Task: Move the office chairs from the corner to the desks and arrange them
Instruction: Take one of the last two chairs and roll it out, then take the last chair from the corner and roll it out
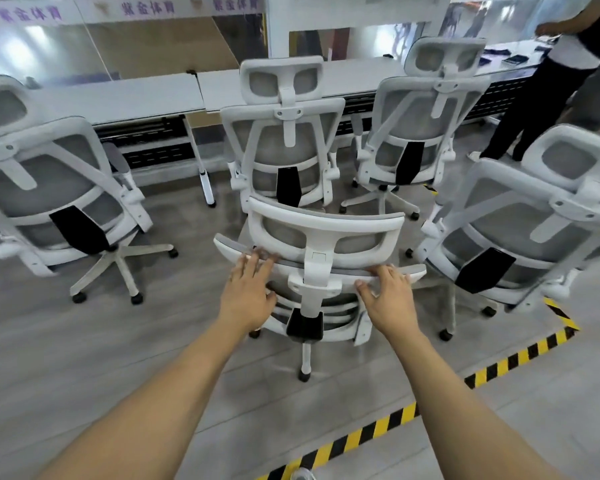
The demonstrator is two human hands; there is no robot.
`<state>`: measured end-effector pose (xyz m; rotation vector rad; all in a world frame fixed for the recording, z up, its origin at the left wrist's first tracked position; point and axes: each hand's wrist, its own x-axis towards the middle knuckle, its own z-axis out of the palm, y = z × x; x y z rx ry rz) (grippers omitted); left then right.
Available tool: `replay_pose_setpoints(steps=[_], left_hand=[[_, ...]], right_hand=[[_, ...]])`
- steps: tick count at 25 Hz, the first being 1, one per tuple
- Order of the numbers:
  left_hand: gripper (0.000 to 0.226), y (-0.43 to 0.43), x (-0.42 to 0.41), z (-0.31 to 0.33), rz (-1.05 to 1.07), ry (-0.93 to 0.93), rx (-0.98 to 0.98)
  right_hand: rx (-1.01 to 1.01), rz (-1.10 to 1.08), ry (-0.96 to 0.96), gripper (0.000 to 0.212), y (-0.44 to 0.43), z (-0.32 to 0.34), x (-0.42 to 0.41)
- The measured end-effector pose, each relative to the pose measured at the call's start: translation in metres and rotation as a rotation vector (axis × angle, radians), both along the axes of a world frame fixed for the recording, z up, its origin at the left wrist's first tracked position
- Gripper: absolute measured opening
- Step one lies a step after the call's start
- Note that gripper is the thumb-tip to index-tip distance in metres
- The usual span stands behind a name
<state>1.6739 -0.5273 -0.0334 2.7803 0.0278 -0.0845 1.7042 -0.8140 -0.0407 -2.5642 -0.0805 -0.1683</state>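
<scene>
Head cam: left hand (248, 292) and right hand (388, 296) both rest flat and unclenched on the nearest chair (321, 271) backrest top, not gripping. It's jammed behind another chair (283, 133) by the tabletop (118, 98); pushing now probably clips those casters.

floor (84, 358): grey planks | hazard tape (378, 429) | glass partition (84, 46)

Both hands on nearest chair (323, 237) backrest top: left hand (248, 292) at 9 o'clock of headrest post, right hand (388, 294) at 3. Fingers flat, not curled. Four more chairs ahead, desks (118, 98) at 12.
</scene>
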Motion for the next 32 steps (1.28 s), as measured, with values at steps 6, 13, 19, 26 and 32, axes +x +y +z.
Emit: replay_pose_setpoints(steps=[6, 13, 19, 26, 32], left_hand=[[0.053, -0.005, -0.019, 0.029, 0.033, -0.069, 0.050], [0.023, 0.019, -0.104, 0.061, 0.231, -0.322, 0.052], [0.024, 0.075, -0.214, 0.063, 0.567, -0.312, 0.124], [0.031, 0.146, -0.421, 0.076, 1.111, -0.292, 0.187], [0.041, 0.163, -0.631, 0.090, 1.430, -0.250, 0.263]], right_hand=[[0.028, 0.056, -0.120, 0.023, 0.023, 0.022, -0.006], [0.109, 0.389, -0.278, 0.023, 0.113, 0.055, -0.043], [0.142, 0.771, -0.230, 0.030, 0.223, 0.054, -0.098], [0.160, 1.233, -0.210, 0.033, 0.374, 0.073, -0.260], [0.244, 1.570, -0.230, 0.037, 0.459, 0.085, -0.461]])
